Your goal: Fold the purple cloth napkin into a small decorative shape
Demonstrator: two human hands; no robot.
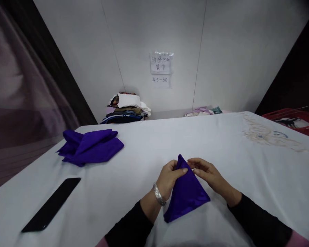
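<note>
A purple cloth napkin (pixel 186 195), folded into a triangle, stands tilted in front of me with its point up and its wide edge low over the table. My left hand (pixel 170 178), with a silver bangle at the wrist, grips it near the top, thumb across the front and fingers behind. At the upper right edge of the napkin is my right hand (pixel 208 173). Its thumb and fingers are a little apart and hold nothing that I can see; whether the fingertips touch the cloth is unclear.
More purple cloth (pixel 92 145) lies loosely folded at the left on the white-covered table (pixel 149 147). Nearer me is a flat black object (pixel 53 204). Folded clothes (pixel 126 108) are stacked behind the far edge. A red basket (pixel 293 116) stands at the right.
</note>
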